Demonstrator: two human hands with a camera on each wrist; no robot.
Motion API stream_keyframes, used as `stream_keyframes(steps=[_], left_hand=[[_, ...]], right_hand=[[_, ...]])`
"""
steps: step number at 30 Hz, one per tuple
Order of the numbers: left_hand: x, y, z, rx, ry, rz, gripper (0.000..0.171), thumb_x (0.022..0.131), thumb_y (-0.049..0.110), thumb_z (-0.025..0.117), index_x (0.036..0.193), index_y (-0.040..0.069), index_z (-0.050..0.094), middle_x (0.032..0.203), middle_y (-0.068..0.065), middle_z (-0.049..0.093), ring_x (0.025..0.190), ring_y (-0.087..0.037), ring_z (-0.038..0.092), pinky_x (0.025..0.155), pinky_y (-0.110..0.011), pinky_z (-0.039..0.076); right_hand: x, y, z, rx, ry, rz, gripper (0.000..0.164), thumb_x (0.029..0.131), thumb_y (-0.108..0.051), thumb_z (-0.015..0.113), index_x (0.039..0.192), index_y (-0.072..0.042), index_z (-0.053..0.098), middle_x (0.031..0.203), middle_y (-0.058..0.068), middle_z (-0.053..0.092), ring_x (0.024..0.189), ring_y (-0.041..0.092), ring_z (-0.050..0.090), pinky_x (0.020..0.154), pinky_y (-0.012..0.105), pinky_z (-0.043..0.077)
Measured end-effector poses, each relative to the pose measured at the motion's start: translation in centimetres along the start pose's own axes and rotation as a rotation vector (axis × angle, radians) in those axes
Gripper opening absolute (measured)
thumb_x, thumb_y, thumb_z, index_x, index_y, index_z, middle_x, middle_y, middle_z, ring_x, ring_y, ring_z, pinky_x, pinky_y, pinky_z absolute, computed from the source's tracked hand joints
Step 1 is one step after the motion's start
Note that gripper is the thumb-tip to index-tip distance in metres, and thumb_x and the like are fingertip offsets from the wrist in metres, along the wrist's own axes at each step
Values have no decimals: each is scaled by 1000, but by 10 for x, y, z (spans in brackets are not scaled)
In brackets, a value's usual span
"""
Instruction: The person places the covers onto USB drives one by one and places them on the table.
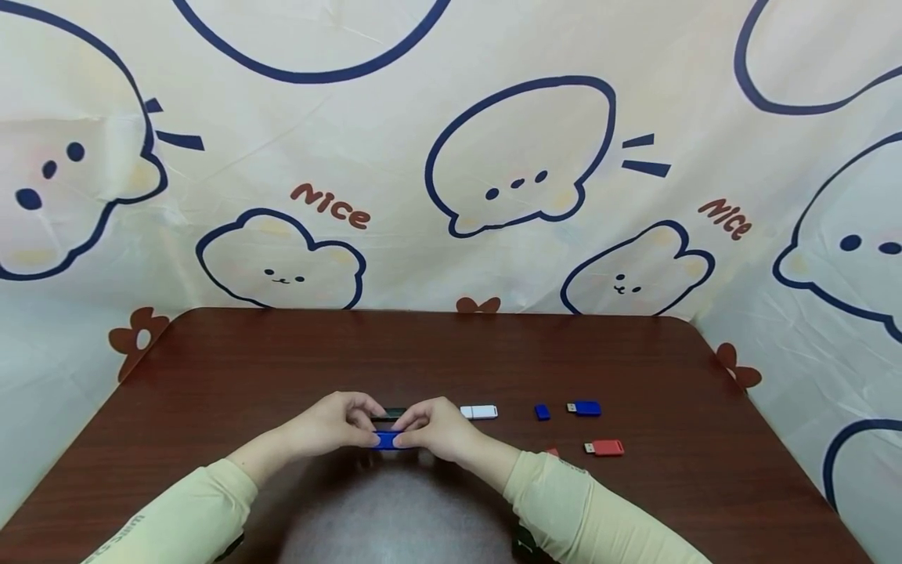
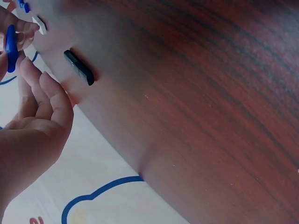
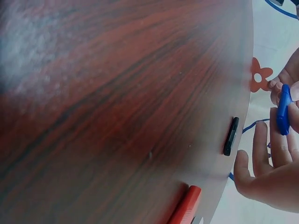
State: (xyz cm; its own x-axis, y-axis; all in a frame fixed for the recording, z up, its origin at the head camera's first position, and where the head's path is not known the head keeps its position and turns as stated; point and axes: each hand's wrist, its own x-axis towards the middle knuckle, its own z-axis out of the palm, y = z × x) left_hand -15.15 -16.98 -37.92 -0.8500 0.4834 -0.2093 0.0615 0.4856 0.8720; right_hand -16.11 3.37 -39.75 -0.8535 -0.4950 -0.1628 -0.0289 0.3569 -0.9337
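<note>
Both hands hold a blue USB stick (image 1: 386, 440) between them, close over the table. My left hand (image 1: 330, 424) pinches its left end with thumb and fingers, and my right hand (image 1: 442, 430) pinches the right end. In the left wrist view the blue stick (image 2: 11, 49) is seen edge-on at the fingertips, and the right wrist view shows the same blue stick (image 3: 283, 110). Just behind the hands lies a black USB stick (image 1: 391, 413). Beside the right hand is a white USB stick (image 1: 481, 412), its left end hidden by that hand.
Further right lie a small blue cap (image 1: 542, 412), a blue USB stick with its metal plug bare (image 1: 587, 408) and a red USB stick (image 1: 607, 448), plug also bare. A red piece (image 1: 553, 452) peeks out behind the right forearm. A patterned curtain (image 1: 395, 157) surrounds the brown table (image 1: 317, 345).
</note>
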Motion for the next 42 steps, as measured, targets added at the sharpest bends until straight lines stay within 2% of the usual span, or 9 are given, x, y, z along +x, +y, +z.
stream_keyframes(steps=[8,14,17,22,29,42], left_hand=[[1,-1,-1,15,3,0,44,81,15,71,114,-8,54,82,-5,69,77,-15,63,75,-33,51],[1,-2,-1,3,22,14,43,80,14,71,112,-8,53,79,-5,68,73,-16,62,71,-29,49],[0,-1,1,-23,37,22,37,79,12,72,105,-8,53,78,-6,67,72,-16,61,67,-26,48],[-1,-1,2,-68,61,28,28,78,8,72,85,-1,47,76,-8,67,73,-14,61,61,-24,45],[0,-2,4,-96,55,26,38,78,5,72,74,9,34,77,-11,69,74,-14,63,62,-25,43],[0,-4,4,-114,51,33,44,79,5,72,71,12,29,78,-16,71,75,-16,68,59,-25,41]], right_hand=[[0,-1,1,-11,16,-17,14,74,-4,75,87,1,72,76,18,70,64,4,54,59,20,42],[2,1,1,-19,19,-27,14,74,-5,75,87,0,73,77,18,70,65,3,54,60,19,43],[2,0,0,-25,20,-32,14,74,-5,75,86,0,73,78,18,71,65,3,54,61,19,43],[2,-2,0,-33,24,-38,13,74,-5,75,85,1,72,77,18,70,65,2,54,61,19,42],[3,-1,0,-56,26,-31,12,74,-4,75,84,1,73,76,17,71,64,2,54,60,18,43],[3,-2,0,-77,23,-53,12,73,-5,76,83,1,73,76,16,71,63,3,56,59,18,43]])
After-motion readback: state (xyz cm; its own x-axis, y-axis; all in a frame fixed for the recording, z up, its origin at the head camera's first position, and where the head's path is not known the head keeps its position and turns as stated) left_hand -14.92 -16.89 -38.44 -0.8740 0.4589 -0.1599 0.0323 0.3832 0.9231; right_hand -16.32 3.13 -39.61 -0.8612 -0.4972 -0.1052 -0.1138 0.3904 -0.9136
